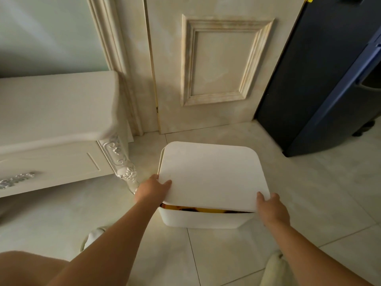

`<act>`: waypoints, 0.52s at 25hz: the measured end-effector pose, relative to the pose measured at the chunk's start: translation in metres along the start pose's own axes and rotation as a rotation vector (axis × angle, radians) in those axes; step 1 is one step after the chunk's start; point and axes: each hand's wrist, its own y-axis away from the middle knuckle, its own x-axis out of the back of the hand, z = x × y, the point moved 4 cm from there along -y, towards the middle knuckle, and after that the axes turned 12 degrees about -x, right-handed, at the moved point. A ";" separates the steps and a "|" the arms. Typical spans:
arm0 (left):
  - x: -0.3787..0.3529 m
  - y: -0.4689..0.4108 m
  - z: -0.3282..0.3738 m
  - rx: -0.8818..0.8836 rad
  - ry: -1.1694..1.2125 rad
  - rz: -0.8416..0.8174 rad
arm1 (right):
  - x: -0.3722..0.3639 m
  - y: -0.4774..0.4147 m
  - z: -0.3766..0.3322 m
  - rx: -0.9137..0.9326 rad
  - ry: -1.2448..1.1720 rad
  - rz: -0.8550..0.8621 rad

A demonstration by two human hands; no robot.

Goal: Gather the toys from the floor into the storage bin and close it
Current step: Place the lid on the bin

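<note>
A white storage bin (203, 220) stands on the tiled floor in front of me. Its flat white lid (212, 174) lies over the top, tilted, with the near edge raised above the rim. Through that gap a strip of yellow and dark toys (198, 209) shows inside the bin. My left hand (153, 189) grips the lid's near left corner, thumb on top. My right hand (271, 208) grips the near right corner. No toys lie on the visible floor.
A cream cabinet (51, 129) with a carved silver-trimmed leg (123, 166) stands to the left. A cream panelled door (216, 65) is behind the bin. A dark blue cabinet (321, 79) stands at the right. My slippers (92, 238) show near the bottom.
</note>
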 end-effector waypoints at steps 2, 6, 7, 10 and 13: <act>0.004 0.000 0.000 -0.019 -0.198 -0.016 | -0.003 0.003 0.004 0.042 0.021 -0.012; 0.003 0.005 0.000 0.055 -0.114 -0.103 | -0.008 0.005 0.004 0.076 0.003 -0.016; 0.003 0.007 0.000 0.098 -0.061 -0.131 | -0.010 0.005 0.005 0.083 -0.005 -0.010; 0.003 0.013 -0.002 0.185 0.022 -0.213 | -0.013 0.007 0.005 0.095 -0.023 0.012; 0.001 0.016 -0.007 0.228 0.123 -0.244 | -0.012 0.010 0.005 0.105 -0.031 0.010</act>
